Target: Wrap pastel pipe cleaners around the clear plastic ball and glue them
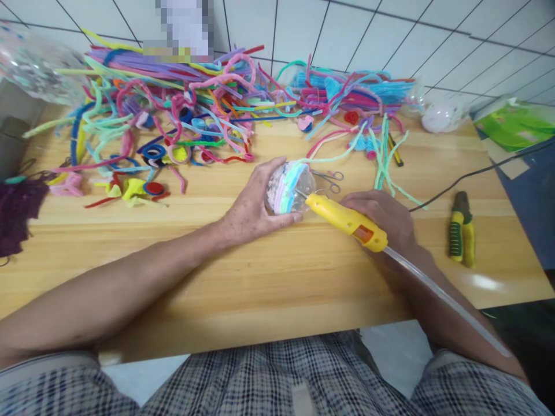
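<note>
My left hand (255, 208) is wrapped round a clear plastic ball (307, 180) from its left side, thumb below and fingers above. Bands of pipe cleaner (287, 188) in mint, blue and lilac run round the ball, and one mint strand trails off to the upper right. In my right hand (381, 214) is a yellow hot glue gun (342, 219), its nozzle at the ball's right side; I cannot tell whether it touches. A long translucent glue stick (446, 300) sticks out of the gun's back end. Just behind the ball lies a pair of scissors (333, 180), partly hidden.
Heaps of colourful pipe cleaners (173, 110) spread along the table's back by the tiled wall. Pliers (462, 231) with green-yellow handles lie at right, near a black cable (468, 179). A utility knife (395, 150) and clear balls (442, 115) sit farther back. Dark purple material (19, 216) lies at left.
</note>
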Available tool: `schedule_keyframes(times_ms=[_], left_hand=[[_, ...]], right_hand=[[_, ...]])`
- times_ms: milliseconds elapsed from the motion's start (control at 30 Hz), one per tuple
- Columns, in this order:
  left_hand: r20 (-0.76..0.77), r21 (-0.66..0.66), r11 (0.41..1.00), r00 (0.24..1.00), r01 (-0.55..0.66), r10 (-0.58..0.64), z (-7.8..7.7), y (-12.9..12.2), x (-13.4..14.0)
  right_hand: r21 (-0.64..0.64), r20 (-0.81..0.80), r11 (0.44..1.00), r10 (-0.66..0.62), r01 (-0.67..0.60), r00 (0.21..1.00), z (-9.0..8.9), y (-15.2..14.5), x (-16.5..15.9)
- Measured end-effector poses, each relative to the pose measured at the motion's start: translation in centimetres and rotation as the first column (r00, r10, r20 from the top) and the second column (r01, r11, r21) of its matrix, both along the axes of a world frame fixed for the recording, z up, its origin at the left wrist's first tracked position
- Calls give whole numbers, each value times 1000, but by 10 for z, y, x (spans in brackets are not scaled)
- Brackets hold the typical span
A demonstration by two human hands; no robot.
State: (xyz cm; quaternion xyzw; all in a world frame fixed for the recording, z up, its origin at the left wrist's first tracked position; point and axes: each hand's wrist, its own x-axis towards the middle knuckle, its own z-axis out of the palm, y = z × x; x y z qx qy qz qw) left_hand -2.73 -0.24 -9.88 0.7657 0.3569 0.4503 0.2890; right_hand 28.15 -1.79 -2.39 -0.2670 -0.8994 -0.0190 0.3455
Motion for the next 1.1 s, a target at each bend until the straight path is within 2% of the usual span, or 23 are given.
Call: schedule_keyframes(times_ms=[67,233,467,633,1100], left_hand=[[-2,10,1000,1000,-4,4,0,0,0],[-14,25,1000,1000,-8,8,-1,1,1],[1,52,999,1000,-10,10,-3,2,1],[-7,50,999,1000,-5,6,-3,2,1],[-8,13,1000,1000,-15,15,-1,1,1]], right_hand=[[14,2,1000,1,-1,1000,-1,0,1],[-51,56,998,-35,38,998,3,0,5],[13,71,999,-38,38,997,1,-1,2],[-10,72,998,-67,68,995,0,-1,3],[22,68,998,-56,55,996,1,0,2]])
